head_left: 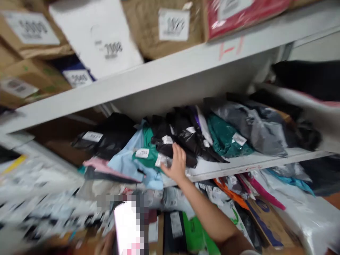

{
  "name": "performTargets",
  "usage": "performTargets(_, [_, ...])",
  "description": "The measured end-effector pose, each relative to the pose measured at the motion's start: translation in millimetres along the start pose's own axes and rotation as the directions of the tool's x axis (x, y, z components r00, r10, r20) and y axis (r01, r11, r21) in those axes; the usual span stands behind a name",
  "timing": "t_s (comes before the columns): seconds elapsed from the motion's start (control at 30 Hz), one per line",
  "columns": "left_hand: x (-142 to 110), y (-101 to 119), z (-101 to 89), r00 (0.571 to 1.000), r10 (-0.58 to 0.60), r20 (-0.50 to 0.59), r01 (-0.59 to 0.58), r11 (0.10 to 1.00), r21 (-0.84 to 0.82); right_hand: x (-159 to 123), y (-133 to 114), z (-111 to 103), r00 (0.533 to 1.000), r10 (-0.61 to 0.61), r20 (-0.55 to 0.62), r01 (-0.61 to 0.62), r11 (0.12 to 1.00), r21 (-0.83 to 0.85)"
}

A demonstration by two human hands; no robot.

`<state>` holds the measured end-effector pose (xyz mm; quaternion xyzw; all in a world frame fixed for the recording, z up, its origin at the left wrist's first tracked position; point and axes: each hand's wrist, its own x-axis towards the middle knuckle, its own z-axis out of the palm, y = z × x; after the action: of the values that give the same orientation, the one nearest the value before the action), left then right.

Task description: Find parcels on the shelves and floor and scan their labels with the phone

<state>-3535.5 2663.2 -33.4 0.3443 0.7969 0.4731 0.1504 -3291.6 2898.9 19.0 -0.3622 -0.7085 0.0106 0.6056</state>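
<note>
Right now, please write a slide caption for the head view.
Right hand at black plastic parcels on white shelf; left hand holding bright-screened phone.

Parcels (106, 32) sit along the upper shelf (148, 77). Beneath it, bags (225, 136) overlap side by side across the middle shelf (225, 172), and the right hand (175, 164) is at those near its centre. More packets (172, 196) lie below that shelf, with a carton (276, 226) toward the right. The left hand (105, 244), holding a phone (126, 226), is in front, at lower left.
</note>
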Motion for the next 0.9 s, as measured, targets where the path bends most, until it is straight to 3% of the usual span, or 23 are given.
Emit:
performTargets(0.13, [-34.6,-26.2,-10.6,0.992,-0.12,0.047,0.125,0.984,-0.125,12.3,3.2,2.2,1.0,0.028,-0.015,-0.028,1.0,-0.002])
performTargets(0.37, [-36.3,-30.0,-10.6,0.991,-0.123,0.053,0.132,0.962,-0.24,51.6,-5.7,11.6,0.995,0.096,-0.004,-0.095,0.981,-0.169])
performTargets(0.53, [-36.2,-42.7,-21.4,0.987,-0.162,0.001,0.159,0.965,-0.207,63.8,-6.5,19.9,0.983,0.156,-0.096,-0.171,0.97,-0.173])
performTargets(0.67, [-29.2,-53.9,-27.2,0.991,-0.119,-0.065,0.108,0.981,-0.159,76.7,-8.3,9.7,0.965,0.167,-0.202,-0.194,0.973,-0.121])
performTargets(0.8, [-21.5,-57.6,-31.9,0.995,-0.072,-0.072,0.058,0.981,-0.185,82.0,-38.7,-15.3,0.942,0.104,-0.319,-0.13,0.99,-0.062])
performTargets(0.9, [-18.6,-57.3,-37.3,0.993,-0.075,-0.088,0.057,0.98,-0.192,60.3,-71.3,-27.7,0.955,-0.011,-0.295,0.0,0.999,-0.038])
